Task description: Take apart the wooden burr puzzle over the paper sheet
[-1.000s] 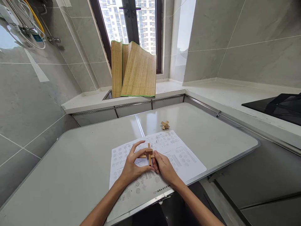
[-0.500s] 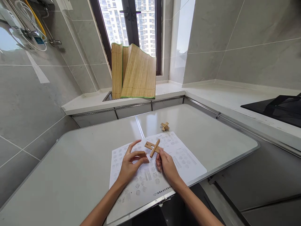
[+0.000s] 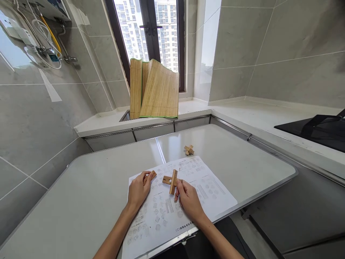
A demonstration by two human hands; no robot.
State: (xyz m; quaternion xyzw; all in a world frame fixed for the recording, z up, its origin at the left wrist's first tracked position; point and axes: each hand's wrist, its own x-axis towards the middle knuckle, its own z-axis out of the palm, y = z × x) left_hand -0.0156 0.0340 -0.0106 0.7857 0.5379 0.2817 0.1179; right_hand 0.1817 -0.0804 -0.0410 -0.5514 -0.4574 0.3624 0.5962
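Right hand [image 3: 188, 198]: fingers pinched on a cross-shaped assembly of two light-brown wooden puzzle bars [image 3: 171, 180], gripping at the near/right end, cross held just above the white printed sheet of puzzle diagrams [image 3: 207, 187]. Cross sits just beyond the right fingertips, between the two hands, closer to the right one.

Left hand [image 3: 138, 190]: fingers curled around a single short light-brown wooden puzzle piece [image 3: 151, 175], which sticks out past the fingertips at the far end. Hand rests on the left part of the sheet. Piece and cross are near each other but apart, small gap of paper visible between them.

Sheet lies on the grey-white folding counter [image 3: 88, 194], near edge overhanging slightly toward the person.

A small assembled wooden burr puzzle [image 3: 189, 149] sits on the counter just beyond the sheet's far edge, well clear of both hands.

Behind: rolled bamboo mat with green edging [image 3: 155, 90] standing upright at the window ledge. Black hob [image 3: 315, 131] far right.
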